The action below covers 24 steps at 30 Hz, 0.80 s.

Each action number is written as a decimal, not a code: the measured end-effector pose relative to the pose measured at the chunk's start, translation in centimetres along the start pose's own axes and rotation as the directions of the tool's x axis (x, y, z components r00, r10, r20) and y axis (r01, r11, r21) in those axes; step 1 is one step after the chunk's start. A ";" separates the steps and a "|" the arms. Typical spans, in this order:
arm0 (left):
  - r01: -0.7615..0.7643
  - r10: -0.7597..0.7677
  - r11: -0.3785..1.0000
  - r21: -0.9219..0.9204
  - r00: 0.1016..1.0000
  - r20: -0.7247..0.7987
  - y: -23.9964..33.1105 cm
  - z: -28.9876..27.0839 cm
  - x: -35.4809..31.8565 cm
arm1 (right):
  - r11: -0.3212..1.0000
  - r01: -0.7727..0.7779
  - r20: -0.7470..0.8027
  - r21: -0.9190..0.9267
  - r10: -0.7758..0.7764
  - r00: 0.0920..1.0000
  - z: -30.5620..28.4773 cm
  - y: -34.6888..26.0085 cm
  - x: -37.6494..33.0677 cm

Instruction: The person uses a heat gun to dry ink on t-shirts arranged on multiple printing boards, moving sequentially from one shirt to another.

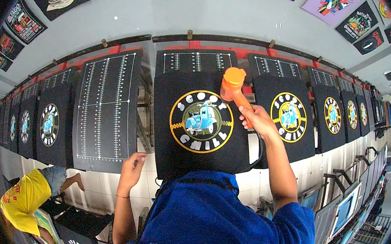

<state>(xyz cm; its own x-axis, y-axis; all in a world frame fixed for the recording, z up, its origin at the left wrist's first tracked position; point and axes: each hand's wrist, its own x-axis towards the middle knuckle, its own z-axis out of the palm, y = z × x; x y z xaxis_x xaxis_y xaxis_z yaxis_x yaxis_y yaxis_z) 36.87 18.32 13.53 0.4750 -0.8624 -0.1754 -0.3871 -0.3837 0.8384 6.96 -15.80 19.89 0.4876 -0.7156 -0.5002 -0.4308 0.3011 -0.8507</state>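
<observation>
My right hand (257, 120) is wrapped round the handle of an orange hair dryer (233, 85). The dryer is over the upper right part of a black shirt (163, 119), which lies flat on a board in front of me. A round print (200, 121) on the shirt shows a light-blue scooter inside a yellow-edged ring of white letters. A dark cord hangs below my right hand. To the left of this shirt, my left hand (131, 168) is empty with its fingers loosely bent, close to the lower corner of a bare ruled board (105, 106).
Rows of black shirts with similar prints lie on boards to the right (288, 117) and left (49, 124). A dark rail (212, 41) runs behind them. Framed screens (344, 211) stand at lower right. At lower left a person in a yellow shirt (30, 198) bends over.
</observation>
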 end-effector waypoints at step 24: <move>0.434 -0.135 0.889 0.148 0.556 -0.820 -13.4 -1.3 -3.2 | 0.981 -0.076 -0.090 0.176 0.093 0.992 -0.3 5.0 -9.3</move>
<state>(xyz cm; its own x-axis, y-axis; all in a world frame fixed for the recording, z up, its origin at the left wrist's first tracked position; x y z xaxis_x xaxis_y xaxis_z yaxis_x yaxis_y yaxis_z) 41.55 26.62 3.50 0.9644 -0.1568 0.2129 -0.2551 -0.7640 0.5927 0.03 -7.87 20.28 0.3747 -0.7382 -0.5609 -0.3261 0.4614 -0.8251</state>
